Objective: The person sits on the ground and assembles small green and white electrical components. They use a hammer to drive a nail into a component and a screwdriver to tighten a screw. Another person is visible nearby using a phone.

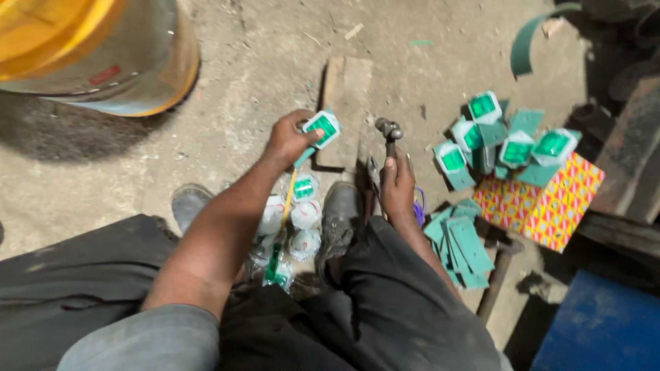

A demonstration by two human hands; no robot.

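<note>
1. Left hand (287, 141) pinches a small square green-and-white plastic piece (322, 128) over the worn wooden block (346, 110).
2. Right hand (397, 184) is wrapped tight round a ball-peen hammer (389, 132), its rounded steel head beside the block.
3. Flat green card pieces (462, 242) are piled on the dusty concrete.

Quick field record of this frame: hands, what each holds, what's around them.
view: head camera, looking down at a seated person
left hand: holds a small white-framed green piece over a wooden block
right hand: grips a hammer, head up
between the shoes: clear packets on the floor
right side: finished green pieces piled by a patterned sheet; flat green cards stacked below
top left: yellow drum
floor: dusty concrete
</note>
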